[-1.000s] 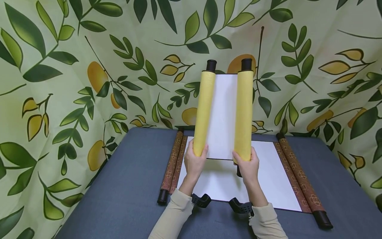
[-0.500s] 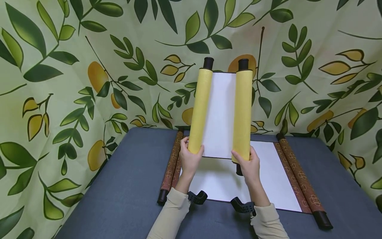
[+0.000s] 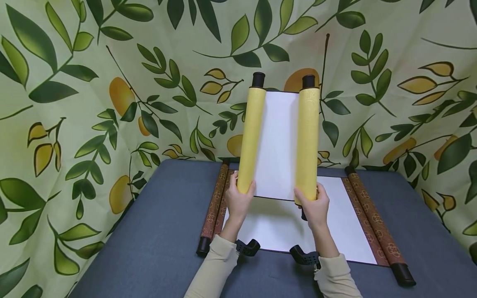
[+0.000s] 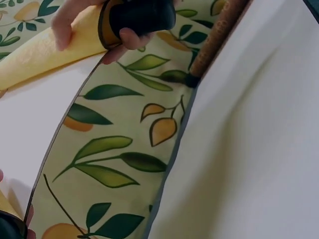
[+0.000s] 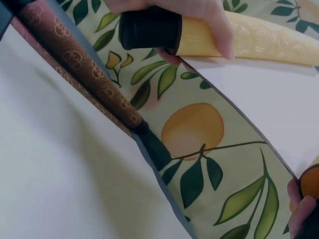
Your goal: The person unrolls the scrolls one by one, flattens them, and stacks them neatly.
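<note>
A yellow scroll [image 3: 307, 140] with black end knobs is held up, partly unrolled, a strip of white paper [image 3: 277, 145] showing between its two rolls. My left hand [image 3: 238, 200] grips the lower end of the left roll, and my right hand [image 3: 314, 207] grips the lower end of the right roll. In the left wrist view fingers curl round the yellow roll [image 4: 70, 42] by its black knob [image 4: 142, 19]. The right wrist view shows fingers wrapped over the other roll [image 5: 269, 40] next to its black knob [image 5: 150, 30].
Beneath, a larger scroll lies spread on the blue-grey table [image 3: 149, 231], its white sheet [image 3: 339, 223] between brown patterned rolls, one at the left [image 3: 214, 203] and one at the right [image 3: 376, 223]. A leaf-print cloth [image 3: 167, 82] hangs behind and at the sides.
The left roll has shifted left since a second ago. Over the last half second the right roll has moved right, so the white strip is wider. Both hands keep their grip.
</note>
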`<control>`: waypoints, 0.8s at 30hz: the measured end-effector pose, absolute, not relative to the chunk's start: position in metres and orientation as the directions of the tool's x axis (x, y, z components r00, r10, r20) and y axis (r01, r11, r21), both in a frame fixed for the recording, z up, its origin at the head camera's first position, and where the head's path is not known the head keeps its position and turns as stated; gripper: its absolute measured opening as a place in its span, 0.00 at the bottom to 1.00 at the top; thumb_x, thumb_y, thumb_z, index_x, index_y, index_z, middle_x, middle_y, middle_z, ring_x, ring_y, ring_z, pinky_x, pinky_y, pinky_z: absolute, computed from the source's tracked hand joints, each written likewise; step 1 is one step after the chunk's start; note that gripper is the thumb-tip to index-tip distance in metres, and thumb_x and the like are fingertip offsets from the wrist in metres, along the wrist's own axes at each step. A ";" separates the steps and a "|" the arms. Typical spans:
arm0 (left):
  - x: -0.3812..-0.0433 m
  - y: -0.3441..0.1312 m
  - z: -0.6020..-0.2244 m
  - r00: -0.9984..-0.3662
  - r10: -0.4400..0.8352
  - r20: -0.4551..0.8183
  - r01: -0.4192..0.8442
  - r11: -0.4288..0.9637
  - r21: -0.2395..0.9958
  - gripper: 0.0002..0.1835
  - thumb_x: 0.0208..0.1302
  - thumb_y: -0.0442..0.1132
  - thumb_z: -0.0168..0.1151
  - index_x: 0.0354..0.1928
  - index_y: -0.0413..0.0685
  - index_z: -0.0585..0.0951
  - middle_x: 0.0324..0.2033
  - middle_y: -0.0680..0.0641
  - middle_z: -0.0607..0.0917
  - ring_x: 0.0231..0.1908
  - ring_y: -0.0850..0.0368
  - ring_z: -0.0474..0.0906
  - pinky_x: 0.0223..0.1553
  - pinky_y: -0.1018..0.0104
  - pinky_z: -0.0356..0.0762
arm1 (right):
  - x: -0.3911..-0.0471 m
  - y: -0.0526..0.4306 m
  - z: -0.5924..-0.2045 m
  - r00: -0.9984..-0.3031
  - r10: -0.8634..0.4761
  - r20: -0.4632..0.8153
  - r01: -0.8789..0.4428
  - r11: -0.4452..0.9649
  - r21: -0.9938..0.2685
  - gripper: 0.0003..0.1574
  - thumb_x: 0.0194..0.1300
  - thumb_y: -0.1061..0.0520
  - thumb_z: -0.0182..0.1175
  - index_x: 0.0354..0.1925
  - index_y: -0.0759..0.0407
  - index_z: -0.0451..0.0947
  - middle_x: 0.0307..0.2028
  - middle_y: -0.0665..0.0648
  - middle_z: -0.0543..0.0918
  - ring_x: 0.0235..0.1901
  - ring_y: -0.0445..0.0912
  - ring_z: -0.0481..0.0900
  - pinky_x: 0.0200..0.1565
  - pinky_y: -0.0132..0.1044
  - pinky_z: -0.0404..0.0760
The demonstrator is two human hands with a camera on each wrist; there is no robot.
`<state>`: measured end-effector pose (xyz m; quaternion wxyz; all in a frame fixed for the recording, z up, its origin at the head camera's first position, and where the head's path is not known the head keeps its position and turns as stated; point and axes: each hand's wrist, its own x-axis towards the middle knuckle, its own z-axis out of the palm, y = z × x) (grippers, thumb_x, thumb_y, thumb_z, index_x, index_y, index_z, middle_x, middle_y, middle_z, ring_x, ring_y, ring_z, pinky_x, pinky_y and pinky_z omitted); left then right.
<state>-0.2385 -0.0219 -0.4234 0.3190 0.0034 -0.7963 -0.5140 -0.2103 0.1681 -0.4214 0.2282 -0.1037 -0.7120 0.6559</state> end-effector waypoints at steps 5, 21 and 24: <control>-0.238 -0.021 -0.423 -0.836 -0.299 0.460 0.275 0.496 0.823 0.25 0.55 0.49 0.67 0.54 0.48 0.77 0.22 0.42 0.82 0.18 0.61 0.67 0.21 0.69 0.61 | -0.211 0.172 -0.421 -0.870 0.458 0.182 -0.114 0.173 -0.978 0.33 0.50 0.62 0.72 0.51 0.64 0.67 0.30 0.47 0.71 0.21 0.34 0.73 0.22 0.28 0.78; -0.240 -0.024 -0.424 -0.840 -0.316 0.441 0.276 0.451 0.849 0.25 0.56 0.46 0.67 0.53 0.42 0.77 0.24 0.39 0.83 0.19 0.59 0.68 0.20 0.68 0.63 | -0.212 0.177 -0.423 -0.886 0.439 0.149 -0.104 0.126 -0.987 0.21 0.58 0.61 0.66 0.48 0.63 0.71 0.26 0.41 0.72 0.21 0.35 0.74 0.21 0.30 0.78; -0.241 -0.027 -0.423 -0.837 -0.323 0.441 0.294 0.415 0.861 0.27 0.52 0.44 0.69 0.53 0.40 0.76 0.29 0.38 0.84 0.21 0.56 0.71 0.22 0.67 0.66 | -0.213 0.178 -0.423 -0.900 0.419 0.119 -0.081 0.107 -0.991 0.20 0.59 0.59 0.66 0.48 0.61 0.71 0.27 0.41 0.73 0.22 0.36 0.74 0.23 0.31 0.79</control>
